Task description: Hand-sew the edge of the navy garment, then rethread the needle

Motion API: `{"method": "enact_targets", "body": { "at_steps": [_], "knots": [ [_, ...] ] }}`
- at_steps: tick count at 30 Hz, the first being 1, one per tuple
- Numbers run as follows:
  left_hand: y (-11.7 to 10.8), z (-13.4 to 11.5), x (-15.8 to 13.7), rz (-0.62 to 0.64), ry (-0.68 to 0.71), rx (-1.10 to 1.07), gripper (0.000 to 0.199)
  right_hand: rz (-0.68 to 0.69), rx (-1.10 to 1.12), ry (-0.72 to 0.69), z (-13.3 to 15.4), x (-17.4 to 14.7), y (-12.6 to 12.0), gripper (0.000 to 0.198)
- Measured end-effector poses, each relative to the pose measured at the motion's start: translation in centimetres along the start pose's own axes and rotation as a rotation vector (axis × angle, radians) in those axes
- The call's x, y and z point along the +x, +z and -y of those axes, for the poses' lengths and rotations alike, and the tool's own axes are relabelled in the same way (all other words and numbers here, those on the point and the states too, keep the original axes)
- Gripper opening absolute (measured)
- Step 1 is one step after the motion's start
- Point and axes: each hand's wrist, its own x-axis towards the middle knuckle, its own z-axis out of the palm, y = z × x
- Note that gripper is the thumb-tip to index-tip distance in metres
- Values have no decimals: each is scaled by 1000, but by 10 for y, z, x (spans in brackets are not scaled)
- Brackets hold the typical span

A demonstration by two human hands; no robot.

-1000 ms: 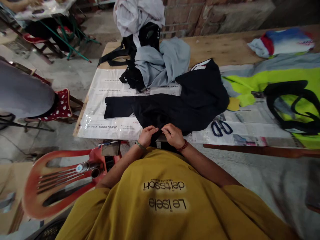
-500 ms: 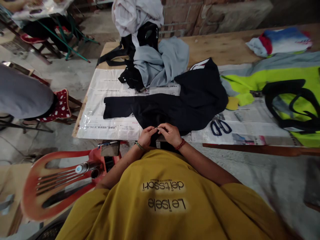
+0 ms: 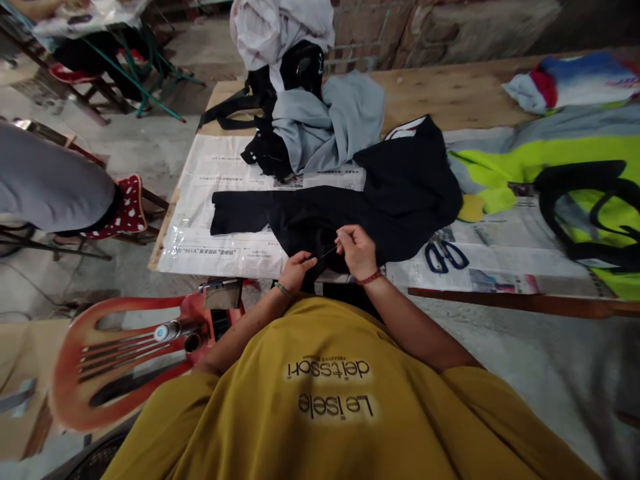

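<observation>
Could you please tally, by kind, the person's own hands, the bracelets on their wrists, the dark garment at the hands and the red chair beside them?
Hands: 2 (left hand, right hand)
Bracelets: 2 (green bracelet, red bracelet)
Dark garment: 1
Red chair: 1
Total: 6

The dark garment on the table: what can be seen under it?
Newspaper sheets show to the left and right of the dark garment, so it seems to lie on them; whatever it covers cannot be seen.
</observation>
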Motion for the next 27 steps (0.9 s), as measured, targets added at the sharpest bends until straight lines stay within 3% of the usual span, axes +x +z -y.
{"method": "enact_targets", "body": {
  "at_steps": [4,8,16,27],
  "knots": [
    [0,-1,0,-1,-11,-9,34,147,282,151,20,20,-7,29],
    [0,-2,-1,3,-5,-16,35,280,514,338,24,20,-4,36],
    [-2,0,2,-8,3,-28,35,12,447,108,11,27,-13,35],
    [-5,-8,-9,61,-33,-28,39,16,455,97,15,25,-24,33]
  ]
}}
